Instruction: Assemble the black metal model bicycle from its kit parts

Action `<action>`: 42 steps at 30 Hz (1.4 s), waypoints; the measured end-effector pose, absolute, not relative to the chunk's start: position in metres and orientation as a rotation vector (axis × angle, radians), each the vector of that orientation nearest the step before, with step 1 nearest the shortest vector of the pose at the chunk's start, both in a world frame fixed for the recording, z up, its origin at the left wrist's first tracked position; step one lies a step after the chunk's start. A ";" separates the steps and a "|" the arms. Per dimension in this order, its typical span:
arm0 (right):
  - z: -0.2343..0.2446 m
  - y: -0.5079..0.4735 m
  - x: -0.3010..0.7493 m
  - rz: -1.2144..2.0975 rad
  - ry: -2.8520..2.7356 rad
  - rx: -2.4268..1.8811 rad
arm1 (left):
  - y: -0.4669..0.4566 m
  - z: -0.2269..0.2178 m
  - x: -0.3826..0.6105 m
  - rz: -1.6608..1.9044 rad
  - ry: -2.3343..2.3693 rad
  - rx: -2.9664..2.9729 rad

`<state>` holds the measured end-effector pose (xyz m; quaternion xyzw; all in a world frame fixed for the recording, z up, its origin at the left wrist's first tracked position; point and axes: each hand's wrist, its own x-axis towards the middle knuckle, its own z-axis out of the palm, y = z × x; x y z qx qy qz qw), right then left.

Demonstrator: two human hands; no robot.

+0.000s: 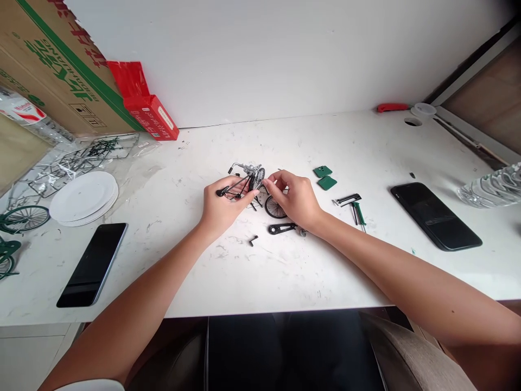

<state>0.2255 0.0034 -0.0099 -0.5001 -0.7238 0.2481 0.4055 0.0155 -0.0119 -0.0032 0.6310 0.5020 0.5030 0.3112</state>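
Observation:
A miniature model bicycle [243,183] with silver handlebars and black frame parts lies tilted in my left hand [222,209], whose fingers are closed round it. Thumb and fingers of my right hand [299,200] pinch together right beside the bicycle's wheel [256,178]. What they pinch is too small to make out. Below the right hand, a loose spoked wheel [275,207] is partly covered. A black flat part with a round end [280,228] and a small bent black piece [253,240] lie on the table nearby.
Right of my hands lie two green plates [326,182], a black bar part [347,200] and a green part [359,215]. Phones lie at right [437,216] and left [93,266]. White discs [83,195], green model bicycles [24,218] and a red box [157,118] are leftward.

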 end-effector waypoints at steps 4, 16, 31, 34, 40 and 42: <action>-0.009 0.003 0.225 0.603 -1.826 -1.277 | -0.013 -0.003 0.017 1.334 1.332 1.664; -0.008 0.002 0.223 0.573 -1.789 -1.169 | -0.001 -0.009 0.016 1.373 1.339 1.584; -0.006 0.002 0.222 0.573 -1.823 -1.277 | -0.005 -0.009 0.022 1.425 1.323 1.627; -0.004 0.002 0.222 0.582 -1.848 -1.298 | -0.005 -0.009 0.022 1.424 1.321 1.648; -0.004 0.002 0.222 0.586 -1.783 -1.248 | -0.006 -0.009 0.020 1.407 1.322 1.654; -0.005 0.002 0.222 0.577 -1.766 -1.227 | -0.006 -0.009 0.019 1.388 1.325 1.651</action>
